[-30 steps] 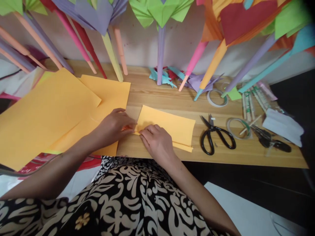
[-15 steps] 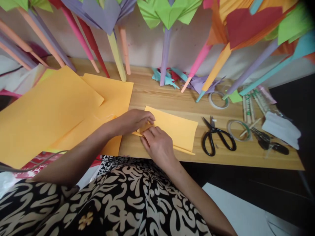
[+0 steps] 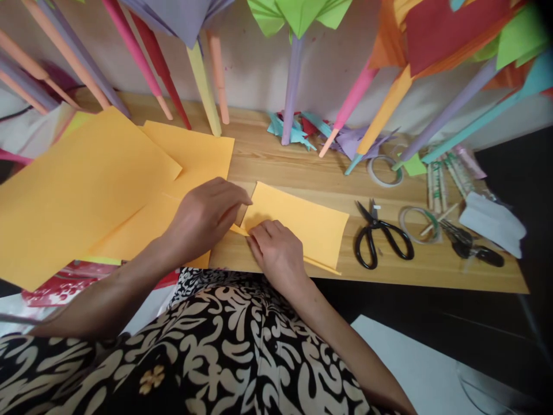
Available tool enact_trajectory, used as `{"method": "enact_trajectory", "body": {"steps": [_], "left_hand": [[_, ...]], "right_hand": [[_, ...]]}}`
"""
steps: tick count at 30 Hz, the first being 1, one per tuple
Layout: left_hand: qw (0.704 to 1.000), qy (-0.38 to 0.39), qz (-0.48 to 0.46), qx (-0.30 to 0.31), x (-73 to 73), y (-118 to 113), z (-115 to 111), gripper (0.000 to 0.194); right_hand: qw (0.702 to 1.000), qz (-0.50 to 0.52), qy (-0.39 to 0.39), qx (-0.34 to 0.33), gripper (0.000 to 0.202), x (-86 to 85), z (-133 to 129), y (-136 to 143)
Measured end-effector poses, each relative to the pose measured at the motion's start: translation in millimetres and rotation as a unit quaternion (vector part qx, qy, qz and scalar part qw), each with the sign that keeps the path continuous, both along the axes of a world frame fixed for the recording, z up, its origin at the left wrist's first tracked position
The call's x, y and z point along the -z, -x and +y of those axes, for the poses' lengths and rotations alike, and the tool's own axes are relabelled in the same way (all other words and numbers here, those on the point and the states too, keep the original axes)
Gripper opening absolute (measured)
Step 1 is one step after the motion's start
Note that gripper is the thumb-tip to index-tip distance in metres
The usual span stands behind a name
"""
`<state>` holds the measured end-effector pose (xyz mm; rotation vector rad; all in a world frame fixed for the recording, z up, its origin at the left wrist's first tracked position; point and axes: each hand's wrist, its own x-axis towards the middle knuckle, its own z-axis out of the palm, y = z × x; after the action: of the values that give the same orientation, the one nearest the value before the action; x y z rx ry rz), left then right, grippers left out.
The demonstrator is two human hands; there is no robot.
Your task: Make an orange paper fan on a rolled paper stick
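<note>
A small orange-yellow paper sheet (image 3: 302, 216) lies on the wooden table, its near edge rolled around a thin stick (image 3: 322, 266). My right hand (image 3: 279, 251) presses and grips the rolled edge near its left part, fingers curled over it. Just left of the sheet, my left hand (image 3: 209, 213) is raised a little, fingers bent together and pointing right; whether anything is between its fingertips is hidden. The left end of the roll sticks out between the two hands. Large orange-yellow sheets (image 3: 86, 190) lie beneath and left of my left hand.
Black-handled scissors (image 3: 375, 230) lie right of the small sheet. Beyond them are tape rolls (image 3: 386, 172), a second cutting tool (image 3: 470, 245) and wrapped sticks (image 3: 436, 184). Paper flowers on coloured stems (image 3: 292, 86) stand along the back, with folded paper pieces (image 3: 294, 132) at their feet.
My left hand has moved left and lifted off the small sheet, baring its upper left corner. My right hand stays on the rolled edge. The view has shifted slightly.
</note>
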<state>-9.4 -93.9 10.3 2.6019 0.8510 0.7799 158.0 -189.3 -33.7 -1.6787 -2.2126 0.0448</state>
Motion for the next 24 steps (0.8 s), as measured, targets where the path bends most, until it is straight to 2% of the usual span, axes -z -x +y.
{"method": "enact_trajectory", "body": {"steps": [2,5,9,11,18,24], "left_hand": [[0.999,-0.036,0.005,0.003,2.8,11,-9,0.017],[0.995,-0.075,0.043,0.041,17.4,21,-17,0.013],[0.993,-0.08,0.051,0.069,35.4,24,-17,0.018],[0.993,-0.075,0.05,0.076,38.5,24,-15,0.02],[0.993,-0.074,0.035,0.083,42.1,24,-11,0.017],[0.994,-0.037,-0.026,0.101,50.5,22,-4,0.013]], "right_hand": [[1.0,0.004,0.005,-0.001,0.019,-0.5,0,0],[1.0,0.005,0.014,0.001,0.017,-0.7,1,0],[1.0,0.008,0.027,0.007,0.014,-0.2,0,0],[0.999,0.017,0.032,0.005,0.013,0.0,0,-1],[0.998,0.015,0.051,0.019,0.043,-5.1,-3,-1],[0.997,0.001,0.08,0.016,0.046,-9.6,-3,2]]}}
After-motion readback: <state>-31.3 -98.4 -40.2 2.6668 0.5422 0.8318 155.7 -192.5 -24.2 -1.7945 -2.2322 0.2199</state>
